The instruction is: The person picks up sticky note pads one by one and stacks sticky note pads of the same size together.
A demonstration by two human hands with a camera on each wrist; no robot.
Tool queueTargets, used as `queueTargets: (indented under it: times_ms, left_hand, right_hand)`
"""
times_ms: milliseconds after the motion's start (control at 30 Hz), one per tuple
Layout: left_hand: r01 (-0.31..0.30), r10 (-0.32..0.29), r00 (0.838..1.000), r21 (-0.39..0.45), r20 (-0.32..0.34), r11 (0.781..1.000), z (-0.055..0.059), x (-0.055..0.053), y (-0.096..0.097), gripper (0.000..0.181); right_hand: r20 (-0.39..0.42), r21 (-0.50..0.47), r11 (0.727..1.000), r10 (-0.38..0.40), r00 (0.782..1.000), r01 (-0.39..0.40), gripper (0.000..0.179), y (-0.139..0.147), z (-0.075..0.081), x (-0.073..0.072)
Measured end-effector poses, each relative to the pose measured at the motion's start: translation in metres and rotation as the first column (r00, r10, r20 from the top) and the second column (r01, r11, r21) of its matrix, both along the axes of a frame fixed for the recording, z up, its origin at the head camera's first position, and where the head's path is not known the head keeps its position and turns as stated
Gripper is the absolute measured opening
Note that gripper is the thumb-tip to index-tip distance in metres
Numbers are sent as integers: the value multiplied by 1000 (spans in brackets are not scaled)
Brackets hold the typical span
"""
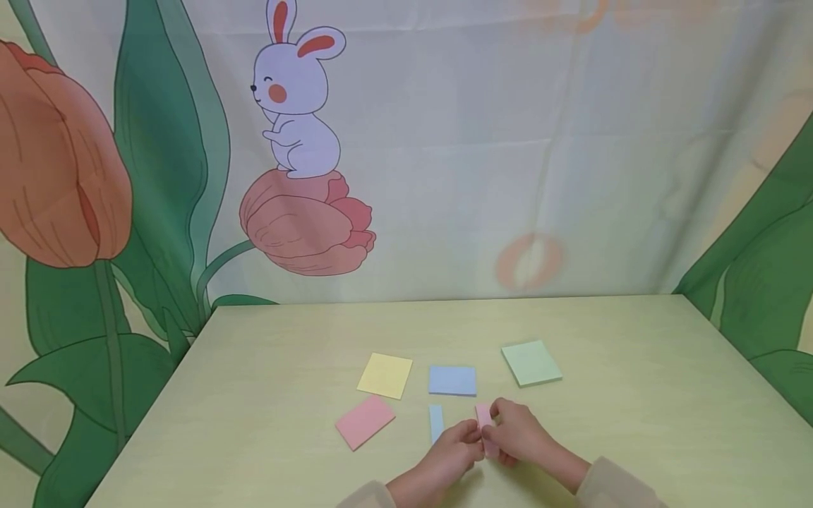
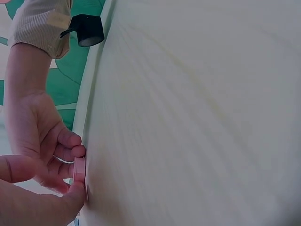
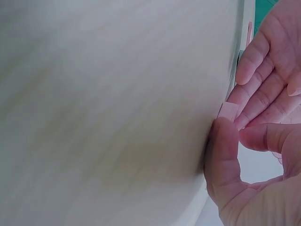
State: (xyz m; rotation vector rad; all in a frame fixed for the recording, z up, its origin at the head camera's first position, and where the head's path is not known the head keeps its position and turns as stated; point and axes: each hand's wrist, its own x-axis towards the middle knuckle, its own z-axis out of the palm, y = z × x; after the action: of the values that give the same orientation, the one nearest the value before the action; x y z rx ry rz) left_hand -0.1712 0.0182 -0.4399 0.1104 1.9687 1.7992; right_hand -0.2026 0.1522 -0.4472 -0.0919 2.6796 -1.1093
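Observation:
A narrow pink sticky-note pad [image 1: 484, 416] lies at the near middle of the table, between both hands. My right hand [image 1: 524, 432] pinches it with thumb and fingers; in the right wrist view, the pad's pale pink end [image 3: 228, 110] shows just past a fingertip. On the other side, my left hand [image 1: 447, 453] touches the pad with fairly straight fingers. The left wrist view shows a short pink edge of the pad [image 2: 79, 168] between the fingertips of the two hands. A narrow light-blue pad [image 1: 435, 422] sits beside the left hand, which partly covers its lower end.
Farther back are a square yellow pad [image 1: 384, 375], a blue rectangular pad [image 1: 452, 380] and a square green pad [image 1: 531, 363]. A larger pink pad [image 1: 365, 422] lies to the left. Behind the table [image 1: 254, 395] hangs a cloth printed with a rabbit and tulips.

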Motion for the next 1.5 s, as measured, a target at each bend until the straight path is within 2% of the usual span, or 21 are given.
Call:
queueTargets:
  times_ms: [367,533,733,867,967,1100,1267,1500]
  left_hand:
    - [-14,14,1000,37,2,999,-2,2,-4,53]
    - [1,-1,1000,35,0,999,3,5,-7,53]
    - [-9,10,998,12,-62,1000,11,7,-17,57]
    - [-44,45,994,7,-103,999,12,2,-25,55]
    - [-83,82,991,-6,-110,997,12,-4,-31,54]
    - [-135,132,987,-30,-95,990,11,-9,-39,53]
    - [-183,180,980,-33,-83,983,10,-11,-46,57]
    - [-202,201,978,-16,-58,979,9,-12,-50,61]
  right_hand:
    - [-22,80,997,2,1000,-1,18,-4,-2,-9]
    - [-30,133,991,6,1000,-2,22,-5,3,-10]
    - [-36,237,971,49,998,-39,31,-4,8,-5]
    - [1,297,952,79,997,-76,34,-4,12,-2]
    - [36,335,937,92,995,-99,35,-5,14,1]
    - [56,385,916,97,994,-111,37,-7,15,4]
    - [37,421,899,113,993,-118,38,-9,14,7]
    - [39,446,886,126,991,-130,34,-10,14,8]
